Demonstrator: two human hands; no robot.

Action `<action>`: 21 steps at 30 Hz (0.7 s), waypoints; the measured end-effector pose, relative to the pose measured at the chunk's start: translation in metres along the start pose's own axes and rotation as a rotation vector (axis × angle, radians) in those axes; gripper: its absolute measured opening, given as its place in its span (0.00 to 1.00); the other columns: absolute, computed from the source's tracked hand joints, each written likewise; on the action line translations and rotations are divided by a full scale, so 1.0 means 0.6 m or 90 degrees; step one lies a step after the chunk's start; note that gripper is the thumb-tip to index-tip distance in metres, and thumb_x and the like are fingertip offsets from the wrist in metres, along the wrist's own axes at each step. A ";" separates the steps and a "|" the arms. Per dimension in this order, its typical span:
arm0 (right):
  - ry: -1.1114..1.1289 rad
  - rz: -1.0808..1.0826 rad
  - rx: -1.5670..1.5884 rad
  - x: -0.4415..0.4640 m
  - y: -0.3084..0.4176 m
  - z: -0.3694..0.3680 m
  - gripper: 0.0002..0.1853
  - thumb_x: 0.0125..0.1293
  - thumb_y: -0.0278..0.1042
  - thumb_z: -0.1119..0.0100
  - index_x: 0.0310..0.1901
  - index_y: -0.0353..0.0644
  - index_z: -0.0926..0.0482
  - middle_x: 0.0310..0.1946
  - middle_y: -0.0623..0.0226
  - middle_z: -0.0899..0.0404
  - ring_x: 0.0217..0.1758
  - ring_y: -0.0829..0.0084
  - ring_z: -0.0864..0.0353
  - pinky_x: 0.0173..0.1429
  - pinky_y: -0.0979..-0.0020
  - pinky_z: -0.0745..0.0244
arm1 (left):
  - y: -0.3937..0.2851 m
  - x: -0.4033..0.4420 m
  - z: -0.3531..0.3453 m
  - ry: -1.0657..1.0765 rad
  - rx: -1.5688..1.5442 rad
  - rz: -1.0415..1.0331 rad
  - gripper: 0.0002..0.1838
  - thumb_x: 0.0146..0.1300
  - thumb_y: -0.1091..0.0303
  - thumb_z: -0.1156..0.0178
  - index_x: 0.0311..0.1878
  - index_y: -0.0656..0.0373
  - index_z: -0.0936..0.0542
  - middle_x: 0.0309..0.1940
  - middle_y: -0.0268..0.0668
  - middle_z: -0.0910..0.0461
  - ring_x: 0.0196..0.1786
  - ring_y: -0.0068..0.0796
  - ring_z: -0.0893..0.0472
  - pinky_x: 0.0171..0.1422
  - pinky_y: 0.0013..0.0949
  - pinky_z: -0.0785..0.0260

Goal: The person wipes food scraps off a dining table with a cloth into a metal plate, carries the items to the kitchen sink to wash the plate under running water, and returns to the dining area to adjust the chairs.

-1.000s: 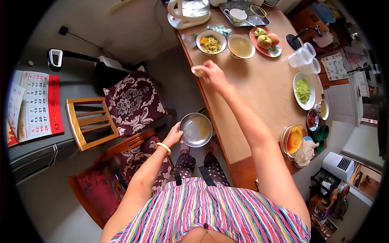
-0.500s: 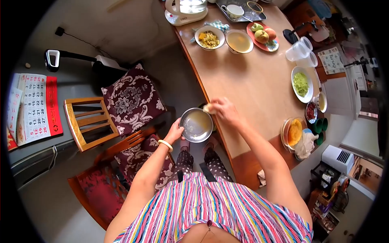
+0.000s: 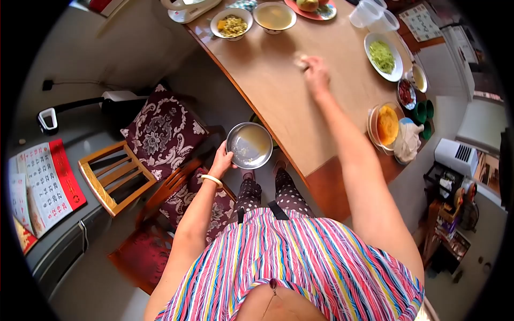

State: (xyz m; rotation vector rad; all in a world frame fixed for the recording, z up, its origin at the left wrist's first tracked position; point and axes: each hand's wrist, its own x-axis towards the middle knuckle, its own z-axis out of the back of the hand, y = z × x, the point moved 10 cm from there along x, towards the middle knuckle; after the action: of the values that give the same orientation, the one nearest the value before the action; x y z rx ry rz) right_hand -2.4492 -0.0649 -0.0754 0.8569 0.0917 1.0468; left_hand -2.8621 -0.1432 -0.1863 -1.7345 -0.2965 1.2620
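My left hand (image 3: 222, 159) grips the near-left rim of a round metal bowl (image 3: 256, 160), held beside the table's edge. A little cloudy, yellowish liquid and pale bits show in the bowl. Above the tabletop, my right hand (image 3: 317, 75) is closed round a small pale wad (image 3: 301, 62); motion blur hides what kind it is. Farther along the table are a white bowl of yellow-green pieces (image 3: 232, 25) and a bowl of cloudy broth (image 3: 275, 18).
On the table's right stand a dish of shredded green vegetable (image 3: 382, 56), a bowl of dark red pieces (image 3: 406, 95), a glass bowl of orange-yellow food (image 3: 387, 125) and plastic cups (image 3: 367, 13). Chairs with patterned cushions (image 3: 163, 131) stand left, near a calendar (image 3: 48, 184).
My right hand has moved from the bowl's rim out over the table, carrying the pale wad. The left hand still holds the metal bowl. The whole view has shifted and turned.
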 end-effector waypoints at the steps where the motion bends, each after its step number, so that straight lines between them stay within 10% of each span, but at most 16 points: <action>1: 0.012 0.045 0.036 -0.057 0.027 -0.010 0.18 0.54 0.19 0.50 0.42 0.50 0.17 0.45 0.57 0.23 0.48 0.59 0.23 0.53 0.64 0.26 | 0.004 -0.001 -0.002 0.002 -0.004 0.007 0.26 0.59 0.79 0.57 0.63 0.61 0.38 0.40 0.38 0.25 0.27 0.23 0.22 0.21 0.22 0.27; 10: 0.163 -0.009 0.207 -0.398 0.221 0.017 0.16 0.49 0.20 0.47 0.37 0.51 0.17 0.41 0.66 0.24 0.46 0.60 0.25 0.53 0.64 0.27 | 0.023 0.026 0.001 0.066 0.025 0.004 0.22 0.62 0.80 0.58 0.61 0.59 0.37 0.44 0.40 0.24 0.32 0.27 0.20 0.22 0.24 0.25; 17: -0.012 -0.463 0.570 -0.503 0.003 0.128 0.17 0.56 0.17 0.55 0.43 0.41 0.19 0.34 0.72 0.22 0.33 0.81 0.26 0.35 0.78 0.30 | 0.035 0.029 0.004 0.076 0.078 0.022 0.24 0.60 0.76 0.56 0.62 0.56 0.36 0.45 0.38 0.24 0.33 0.27 0.20 0.23 0.26 0.24; 21: -0.034 -0.373 0.436 -0.480 -0.094 0.235 0.16 0.60 0.20 0.55 0.45 0.41 0.20 0.28 0.78 0.25 0.29 0.84 0.30 0.32 0.81 0.33 | 0.042 0.023 0.003 0.066 0.065 0.014 0.22 0.60 0.76 0.55 0.60 0.56 0.35 0.42 0.37 0.24 0.32 0.26 0.21 0.24 0.26 0.24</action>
State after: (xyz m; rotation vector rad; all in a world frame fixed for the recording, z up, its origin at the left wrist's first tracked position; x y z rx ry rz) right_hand -2.4967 -0.3852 -0.1080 1.3655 0.6453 0.4233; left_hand -2.8654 -0.1464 -0.2145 -1.7125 -0.1511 1.1777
